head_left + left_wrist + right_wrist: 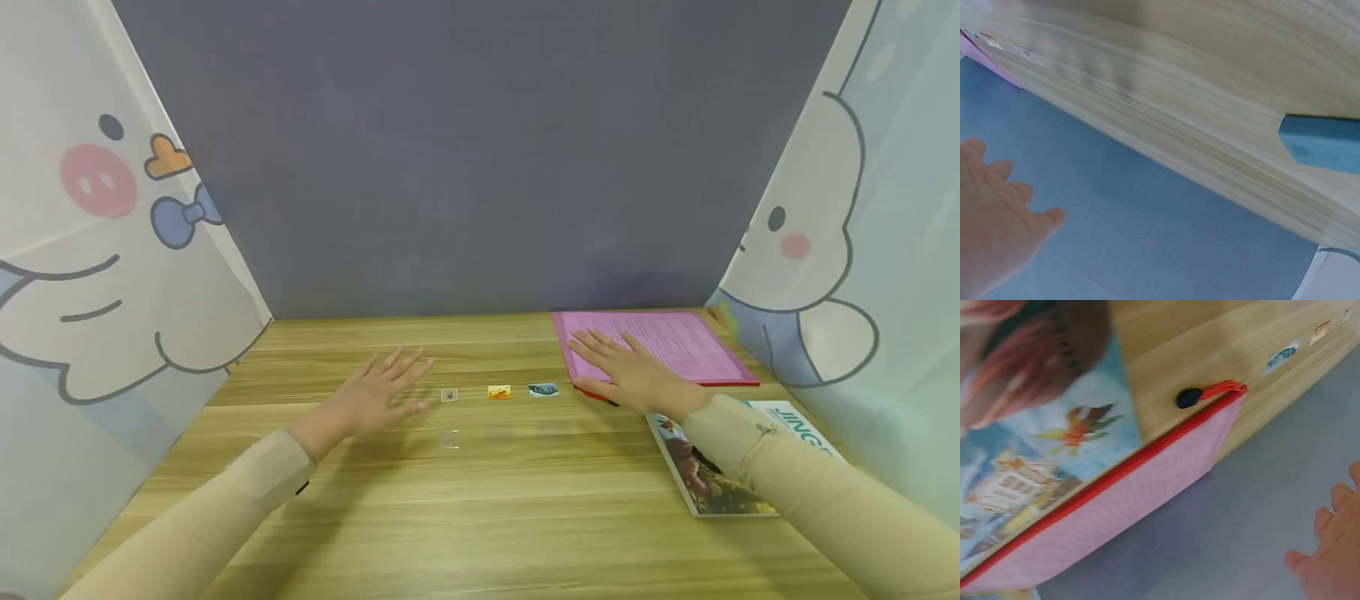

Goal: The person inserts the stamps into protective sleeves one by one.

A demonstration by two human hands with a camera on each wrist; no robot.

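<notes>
My left hand (378, 392) lies flat with spread fingers on the wooden table (480, 500), left of centre, and holds nothing; in the left wrist view the left hand (994, 215) shows with straight fingers. My right hand (626, 371) rests flat with straight fingers on the near left corner of a pink zip pouch (660, 343) with a red edge; the right hand (1335, 550) appears at the lower right of the right wrist view. Between the hands sit three small stickers in a row: a clear one (449, 395), an orange one (498, 392), a blue one (543, 389).
A picture book (720, 467) lies under my right forearm beside the pouch. The pouch's red zip pull with black tab (1200, 395) points onto the table. A grey wall stands behind, and cartoon-print curtains (97, 250) close both sides.
</notes>
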